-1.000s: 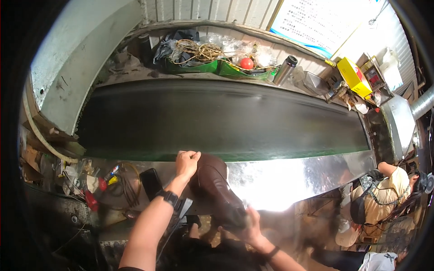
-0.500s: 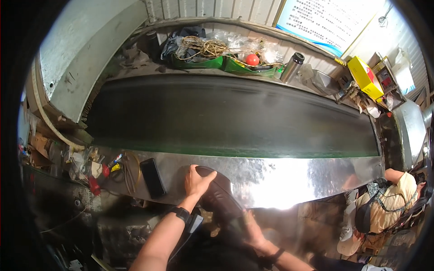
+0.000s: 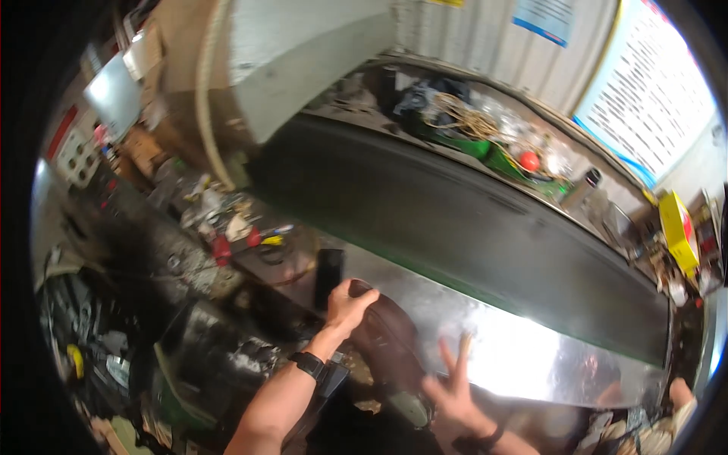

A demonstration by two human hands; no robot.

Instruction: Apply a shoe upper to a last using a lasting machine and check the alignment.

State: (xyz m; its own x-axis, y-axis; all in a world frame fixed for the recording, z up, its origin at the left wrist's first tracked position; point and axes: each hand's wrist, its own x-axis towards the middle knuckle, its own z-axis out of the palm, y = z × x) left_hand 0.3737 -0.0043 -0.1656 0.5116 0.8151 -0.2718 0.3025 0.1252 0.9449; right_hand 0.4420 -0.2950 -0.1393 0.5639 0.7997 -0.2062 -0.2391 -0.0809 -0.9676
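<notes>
My left hand [image 3: 349,307] is closed round the upper end of a dark brown leather boot [image 3: 387,330], which slants down over the near edge of the shiny metal ledge [image 3: 447,303]. A grey-green patch shows at its lower end, by my right hand. My right hand [image 3: 455,387] is blurred, but its fingers are spread and it holds nothing; it is just right of the boot. A black phone [image 3: 328,273] lies on the ledge, just above my left hand.
Beyond the ledge runs a wide dark conveyor belt [image 3: 455,220]. Behind it are green trays [image 3: 474,148] with rope, a red ball [image 3: 529,161], a steel flask [image 3: 582,188] and a yellow box [image 3: 677,231]. Clutter [image 3: 235,227] lies left. At lower right, another person's sleeve [image 3: 656,432] shows.
My right hand has come off the boot and spread its fingers. My left hand keeps its hold. The whole view has swung to the left and tilted.
</notes>
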